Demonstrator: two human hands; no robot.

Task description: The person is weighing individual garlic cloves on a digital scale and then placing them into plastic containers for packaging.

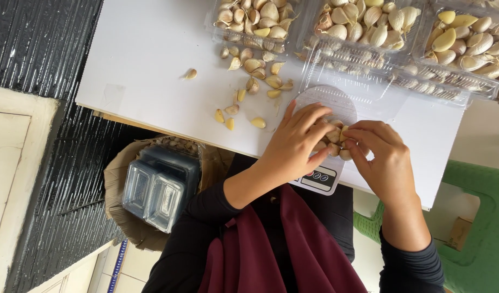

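My left hand (297, 142) and my right hand (381, 154) meet over a small white kitchen scale (325, 103) at the near edge of the white table (146, 59). Between the fingertips of both hands sits a cluster of garlic cloves (336, 142), which both hands grip. The scale's lower part with its display (318, 178) sticks out below my left hand. Loose garlic cloves (252, 81) lie scattered on the table to the left of my left hand.
Three clear plastic containers of garlic cloves (255, 16) (363, 21) (472, 38) stand open along the far edge. Below the table, a cardboard box holds stacked empty clear containers (157, 190). A green plastic chair (472, 217) stands at the right.
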